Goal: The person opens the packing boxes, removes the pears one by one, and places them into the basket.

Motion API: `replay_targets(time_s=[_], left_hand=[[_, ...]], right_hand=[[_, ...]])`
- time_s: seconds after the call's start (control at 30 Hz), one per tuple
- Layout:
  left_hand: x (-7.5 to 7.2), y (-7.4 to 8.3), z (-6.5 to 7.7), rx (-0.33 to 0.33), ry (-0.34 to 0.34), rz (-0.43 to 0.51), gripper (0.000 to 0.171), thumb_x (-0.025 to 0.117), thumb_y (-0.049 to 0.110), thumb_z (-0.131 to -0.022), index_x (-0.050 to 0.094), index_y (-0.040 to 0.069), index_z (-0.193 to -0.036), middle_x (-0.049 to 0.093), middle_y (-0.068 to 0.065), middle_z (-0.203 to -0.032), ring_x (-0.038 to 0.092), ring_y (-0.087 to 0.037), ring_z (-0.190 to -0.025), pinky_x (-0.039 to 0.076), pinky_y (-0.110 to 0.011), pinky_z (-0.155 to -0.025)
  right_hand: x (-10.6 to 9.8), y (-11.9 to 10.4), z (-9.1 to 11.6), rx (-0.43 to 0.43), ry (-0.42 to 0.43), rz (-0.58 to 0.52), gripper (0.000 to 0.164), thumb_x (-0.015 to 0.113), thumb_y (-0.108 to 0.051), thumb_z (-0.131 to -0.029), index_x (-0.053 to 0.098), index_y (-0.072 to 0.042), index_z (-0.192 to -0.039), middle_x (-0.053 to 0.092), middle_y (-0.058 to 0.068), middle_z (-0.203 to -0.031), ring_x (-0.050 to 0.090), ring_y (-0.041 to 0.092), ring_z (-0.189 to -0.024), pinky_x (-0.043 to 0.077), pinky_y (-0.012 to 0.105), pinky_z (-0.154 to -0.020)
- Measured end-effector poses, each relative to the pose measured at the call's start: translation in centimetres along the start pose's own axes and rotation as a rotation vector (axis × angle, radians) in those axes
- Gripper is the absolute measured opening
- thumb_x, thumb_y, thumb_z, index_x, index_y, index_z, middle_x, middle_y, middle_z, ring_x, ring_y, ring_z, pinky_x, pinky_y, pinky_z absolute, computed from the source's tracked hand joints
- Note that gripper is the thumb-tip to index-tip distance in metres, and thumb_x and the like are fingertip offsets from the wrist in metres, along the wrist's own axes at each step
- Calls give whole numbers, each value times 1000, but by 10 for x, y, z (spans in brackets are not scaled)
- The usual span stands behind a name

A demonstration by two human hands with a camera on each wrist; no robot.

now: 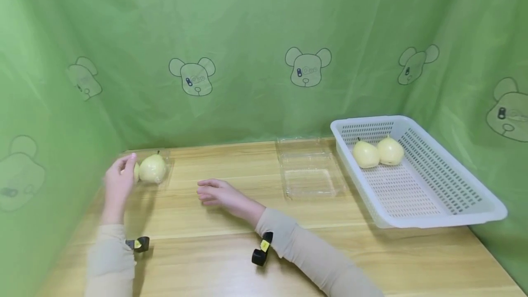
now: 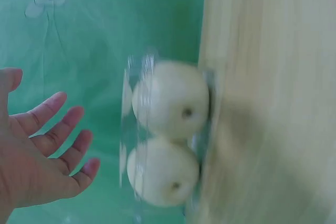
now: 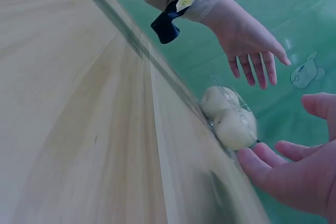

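Two pale yellow pears (image 1: 152, 168) sit side by side in a clear plastic box (image 2: 126, 129) at the table's back left corner. My left hand (image 1: 119, 180) hovers beside this box, fingers spread and holding nothing; in the left wrist view a gap separates the fingertips from the box. To the right, my right hand (image 1: 224, 196) is held over the middle of the table, its fingers loosely bent and nothing in them. A second clear plastic box (image 1: 309, 182), with its lid raised at the back, lies between my right hand and the white basket (image 1: 445, 221).
Two more pears (image 1: 365, 154) lie at the back of the white basket, which has slotted walls and stands at the table's right. Green cloth (image 1: 247, 113) with printed bear heads hangs behind and on both sides of the wooden table (image 1: 198, 260).
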State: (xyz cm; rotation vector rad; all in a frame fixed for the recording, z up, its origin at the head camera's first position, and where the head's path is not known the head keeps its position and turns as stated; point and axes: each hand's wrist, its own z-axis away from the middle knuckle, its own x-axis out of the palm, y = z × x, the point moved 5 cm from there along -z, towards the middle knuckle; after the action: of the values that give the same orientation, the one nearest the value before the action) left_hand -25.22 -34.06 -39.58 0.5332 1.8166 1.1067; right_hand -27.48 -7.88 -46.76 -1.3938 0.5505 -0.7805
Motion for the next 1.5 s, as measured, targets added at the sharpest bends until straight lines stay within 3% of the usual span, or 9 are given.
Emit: replay_targets(time_s=[0.17, 0.37, 0.53, 0.77, 1.3, 1.5], left_hand=[[-12, -15, -5, -26, -2, -62, 67, 33, 52, -101, 38, 4, -148, 32, -24, -156, 25, -45, -145, 17, -62, -120], [-18, -34, -11, -33, 28, -63, 62, 34, 47, -103, 35, 8, -150, 29, -19, -158, 23, -41, -147, 14, -59, -122], [-20, -53, -14, -69, 36, -50, 64, 35, 46, -102, 27, 9, -153, 20, -20, -161, 14, -42, -149, 8, -62, -122], [-16, -69, -15, -132, -3, 39, 68, 35, 46, -102, 13, 11, -157, 8, -15, -164, 6, -39, -151, 6, -61, -122], [-17, -76, -9, -304, -42, 216, 81, 50, 32, -99, -4, 16, -157, -11, -6, -164, -8, -32, -152, 0, -54, -124], [-14, -71, -9, -277, -76, 204, 82, 52, 26, -99, -5, 15, -157, -12, -7, -164, -10, -33, -152, -2, -54, -123]], right_hand=[[7, 6, -14, 60, 17, -199, 52, 53, -22, -98, 41, 5, -140, 47, 29, -141, 49, 43, -131, 44, 46, -111], [16, 8, -34, 112, 62, -412, 53, 52, -25, -99, 41, 4, -143, 45, 29, -144, 45, 43, -135, 40, 48, -114], [27, 10, -47, 106, 86, -543, 51, 49, -23, -100, 41, 2, -144, 44, 29, -145, 41, 43, -138, 34, 49, -117], [36, 17, -52, 104, 90, -558, 52, 52, -27, -98, 44, 1, -142, 47, 28, -143, 42, 43, -137, 36, 48, -117], [36, 20, -51, 116, 96, -580, 54, 54, -27, -98, 43, 2, -142, 45, 28, -145, 42, 42, -138, 36, 47, -116], [34, 19, -50, 114, 110, -582, 52, 53, -27, -98, 44, 2, -141, 47, 28, -144, 43, 42, -137, 37, 47, -116]])
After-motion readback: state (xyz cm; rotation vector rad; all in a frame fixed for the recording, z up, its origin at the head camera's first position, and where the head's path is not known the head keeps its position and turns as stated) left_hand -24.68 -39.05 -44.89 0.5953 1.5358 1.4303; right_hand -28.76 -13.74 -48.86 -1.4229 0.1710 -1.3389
